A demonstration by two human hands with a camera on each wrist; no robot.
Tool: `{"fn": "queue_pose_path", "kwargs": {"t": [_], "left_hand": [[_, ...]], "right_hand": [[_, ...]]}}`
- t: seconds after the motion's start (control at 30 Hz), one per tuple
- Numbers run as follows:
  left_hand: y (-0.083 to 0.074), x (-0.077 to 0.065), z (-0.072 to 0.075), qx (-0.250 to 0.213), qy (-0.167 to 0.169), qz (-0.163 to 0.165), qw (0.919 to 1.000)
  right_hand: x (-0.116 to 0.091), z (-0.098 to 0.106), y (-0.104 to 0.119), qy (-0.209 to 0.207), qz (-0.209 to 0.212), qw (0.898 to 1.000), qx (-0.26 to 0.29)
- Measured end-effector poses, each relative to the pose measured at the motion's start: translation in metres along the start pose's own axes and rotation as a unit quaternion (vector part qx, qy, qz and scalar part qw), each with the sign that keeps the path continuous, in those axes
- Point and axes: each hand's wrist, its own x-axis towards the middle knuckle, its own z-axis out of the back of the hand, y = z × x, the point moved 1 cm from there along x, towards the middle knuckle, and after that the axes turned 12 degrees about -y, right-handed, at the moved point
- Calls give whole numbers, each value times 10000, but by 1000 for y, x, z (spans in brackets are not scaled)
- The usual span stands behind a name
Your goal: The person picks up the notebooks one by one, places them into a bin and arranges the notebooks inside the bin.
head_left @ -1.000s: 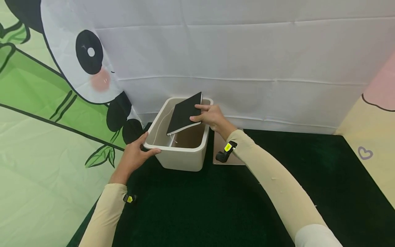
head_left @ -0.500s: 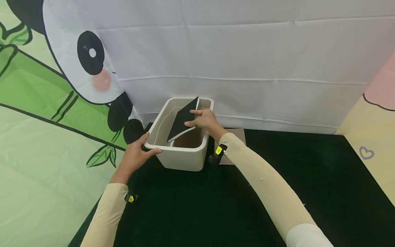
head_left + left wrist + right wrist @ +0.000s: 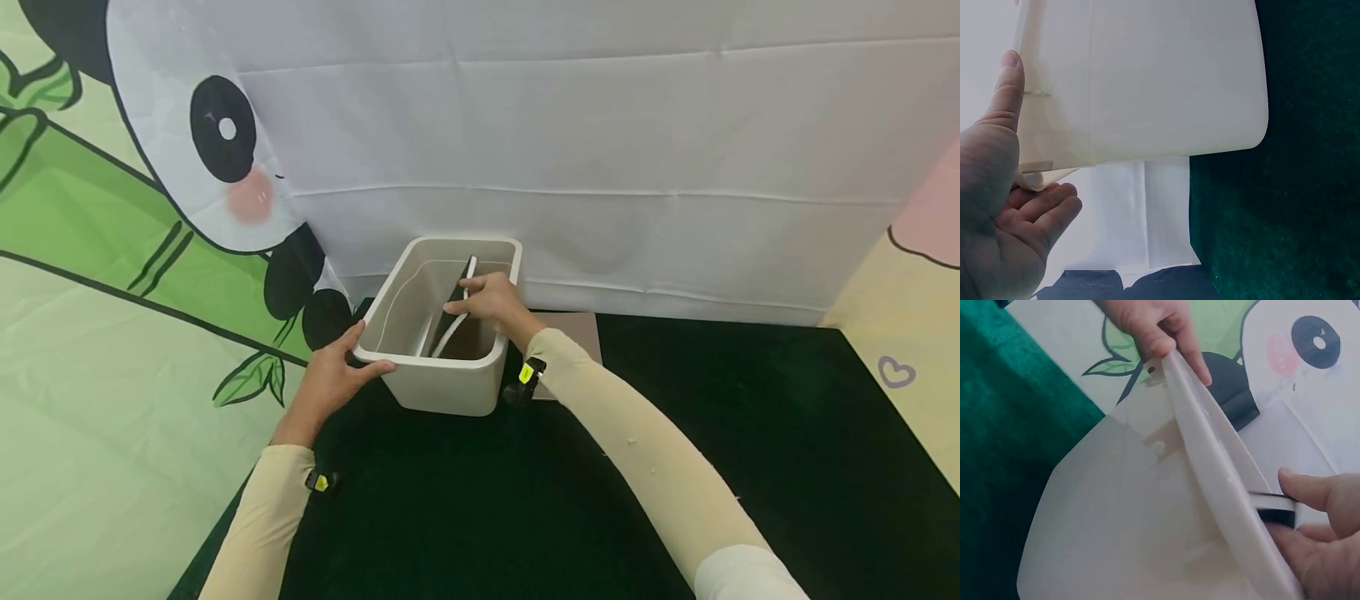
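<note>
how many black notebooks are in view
1: the black notebook is on edge in the opening of the pale bin, held by the right hand. Part of the bin's inside is blocked from view, so another could be hidden there.

The bin (image 3: 450, 387) stands on the table (image 3: 585, 500), toward the far side, before the backdrop (image 3: 562, 125). The notebook (image 3: 441, 332) sits tilted within the bin. The flat board (image 3: 577, 329) lies on the table, right of the bin. The left hand (image 3: 330, 383) is at the bin's near left corner; the right hand (image 3: 497, 302) is on the notebook's right side.
</note>
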Motion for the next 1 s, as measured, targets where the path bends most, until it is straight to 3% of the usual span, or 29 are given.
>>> {"fn": "queue_pose_path", "kwargs": {"t": [0.13, 0.3, 0.53, 0.73, 1.0], "left_hand": [[0, 0, -2, -13, -15, -61, 10000], [1, 1, -2, -1, -71, -166, 9998], [5, -1, -3, 8, -51, -71, 10000], [5, -1, -1, 9, -48, -22, 10000], [5, 0, -2, -3, 29, 34, 10000]], "right_hand": [[-5, 6, 4, -100, 239, 9997, 32], [-13, 28, 19, -89, 504, 9985, 174], [-18, 70, 19, -62, 852, 9950, -519], [-19, 114, -7, -262, 930, 9913, -890], [-21, 165, -69, -547, 1109, 9790, -1618]]}}
